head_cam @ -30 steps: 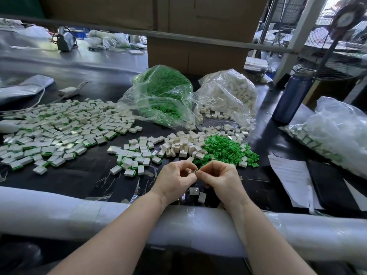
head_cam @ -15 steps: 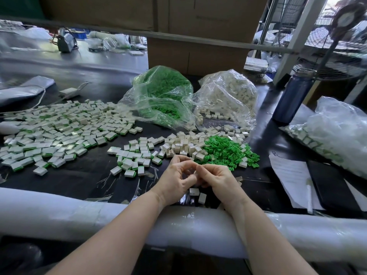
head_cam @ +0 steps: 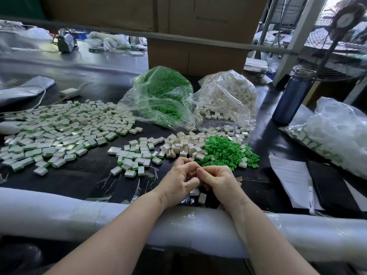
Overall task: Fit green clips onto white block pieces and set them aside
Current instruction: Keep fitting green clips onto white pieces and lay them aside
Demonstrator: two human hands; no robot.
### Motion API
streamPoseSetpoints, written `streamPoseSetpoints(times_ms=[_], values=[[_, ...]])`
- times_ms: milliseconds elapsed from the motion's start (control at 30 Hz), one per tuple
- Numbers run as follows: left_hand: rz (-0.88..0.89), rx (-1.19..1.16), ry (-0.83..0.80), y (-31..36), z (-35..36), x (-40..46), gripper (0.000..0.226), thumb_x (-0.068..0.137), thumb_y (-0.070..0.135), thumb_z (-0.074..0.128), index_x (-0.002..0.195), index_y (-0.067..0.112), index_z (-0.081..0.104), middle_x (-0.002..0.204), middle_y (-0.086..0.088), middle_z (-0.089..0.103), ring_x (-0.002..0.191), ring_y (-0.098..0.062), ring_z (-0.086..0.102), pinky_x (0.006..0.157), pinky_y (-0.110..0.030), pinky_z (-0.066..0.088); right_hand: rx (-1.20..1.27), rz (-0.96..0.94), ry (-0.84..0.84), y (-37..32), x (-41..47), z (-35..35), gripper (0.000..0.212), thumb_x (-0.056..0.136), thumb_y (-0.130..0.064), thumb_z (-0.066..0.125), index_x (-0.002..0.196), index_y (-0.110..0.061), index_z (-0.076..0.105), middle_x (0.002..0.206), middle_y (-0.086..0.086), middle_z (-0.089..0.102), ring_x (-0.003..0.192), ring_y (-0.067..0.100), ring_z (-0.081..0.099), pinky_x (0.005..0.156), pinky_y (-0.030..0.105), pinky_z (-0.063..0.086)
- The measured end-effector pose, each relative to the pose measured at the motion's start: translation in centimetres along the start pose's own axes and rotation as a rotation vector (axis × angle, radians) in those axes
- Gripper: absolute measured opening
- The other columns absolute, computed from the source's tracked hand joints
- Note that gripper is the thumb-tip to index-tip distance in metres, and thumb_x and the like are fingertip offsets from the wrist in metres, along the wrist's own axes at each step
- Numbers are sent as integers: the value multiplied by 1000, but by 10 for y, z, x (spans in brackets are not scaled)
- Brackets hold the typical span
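My left hand (head_cam: 178,182) and my right hand (head_cam: 219,181) meet fingertip to fingertip just above the table's near edge. Both have curled fingers pinching a small piece between them, and that piece is almost wholly hidden. Loose green clips (head_cam: 224,151) lie in a pile just beyond my right hand. Bare white block pieces (head_cam: 182,144) are heaped to their left. Fitted white-and-green pieces form a small group (head_cam: 135,156) and a wide spread (head_cam: 55,132) further left. Two white blocks (head_cam: 202,198) lie under my hands.
A clear bag of green clips (head_cam: 162,96) and one of white blocks (head_cam: 228,94) stand at the back. A blue bottle (head_cam: 292,98), papers (head_cam: 292,179), a black notebook (head_cam: 333,187) and another bag (head_cam: 337,133) are on the right. A padded white rail (head_cam: 59,215) runs under my forearms.
My hands stayed together at the same spot. The left fingers have uncurled slightly and shifted over the piece, and the small piece seen between the fingertips earlier is now covered.
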State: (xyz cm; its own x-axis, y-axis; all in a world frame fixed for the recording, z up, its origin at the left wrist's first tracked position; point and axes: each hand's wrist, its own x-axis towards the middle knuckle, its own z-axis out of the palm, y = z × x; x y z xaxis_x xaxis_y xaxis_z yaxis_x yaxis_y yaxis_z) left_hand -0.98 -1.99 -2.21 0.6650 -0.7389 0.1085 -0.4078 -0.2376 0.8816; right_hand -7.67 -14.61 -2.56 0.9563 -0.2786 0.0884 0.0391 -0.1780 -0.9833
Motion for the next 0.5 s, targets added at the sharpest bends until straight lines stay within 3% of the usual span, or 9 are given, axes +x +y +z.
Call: streamPoseSetpoints(times_ms=[133,267,433,500], values=[[12,6,-6,2,0,0,19,84,5,55,86,24,59,109,-1,40,80,-12,50,84,-33,49,-4,-2,20,1,0,0,23,89,-11,59,70,-7,71,48,-3,51,46,5,40,47,18,34],[16,2,22,0,0,0,16,85,2,52,93,11,62,107,0,40,83,-13,49,83,-24,47,34,-6,22,-1,-1,2,23,89,-13,59,70,-14,72,51,-3,57,49,6,47,48,17,38],[27,-78,88,-1,-2,0,10,88,10,60,89,20,61,108,-2,42,84,-11,51,81,-12,46,93,-18,106,-3,0,3,17,90,-18,57,80,-15,70,65,17,65,63,19,59,59,28,49],[16,-81,105,-2,-2,1,10,88,12,60,87,21,61,107,-3,43,86,-13,52,81,-13,45,123,-9,152,-2,0,1,11,89,-12,60,82,-13,69,70,13,68,65,21,64,59,29,53]])
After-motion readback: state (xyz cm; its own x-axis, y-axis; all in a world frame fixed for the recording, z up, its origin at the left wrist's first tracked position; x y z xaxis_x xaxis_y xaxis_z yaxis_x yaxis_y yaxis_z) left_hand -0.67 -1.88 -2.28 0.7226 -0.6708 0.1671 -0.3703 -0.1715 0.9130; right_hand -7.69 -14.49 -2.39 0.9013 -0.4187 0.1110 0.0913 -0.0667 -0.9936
